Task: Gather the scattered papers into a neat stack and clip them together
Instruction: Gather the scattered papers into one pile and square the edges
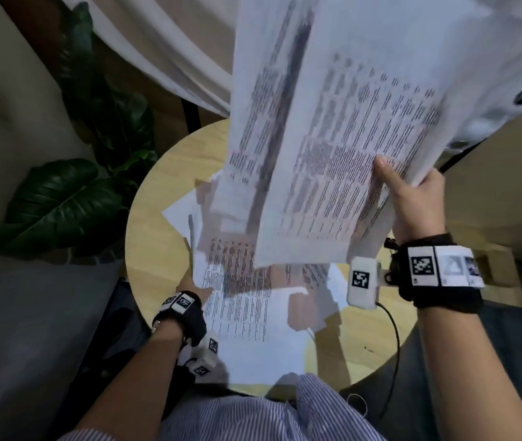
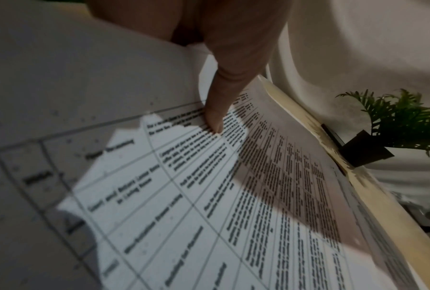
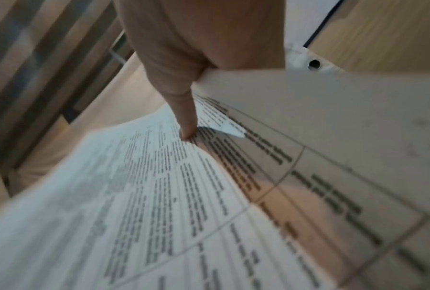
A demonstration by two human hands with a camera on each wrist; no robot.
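Note:
My right hand (image 1: 395, 183) holds a fanned bunch of printed papers (image 1: 333, 138) up high over the round wooden table (image 1: 158, 202); its thumb (image 3: 188, 129) lies on the printed side and the fingers are hidden behind. More printed sheets (image 1: 247, 307) lie loosely overlapped on the table. My left hand (image 1: 191, 286) pinches the left edge of these sheets, thumb (image 2: 216, 121) on top and fingers hidden beneath the paper. A black binder clip (image 2: 365, 151) sits on the table at the far edge of the papers.
A dark green leafy plant (image 1: 72, 192) stands left of the table beside a grey sofa (image 1: 14, 313). White cloth (image 1: 164, 58) hangs behind. Wooden furniture (image 1: 492, 192) is at the right. A black cable (image 1: 395, 338) hangs from my right wrist over the table's near edge.

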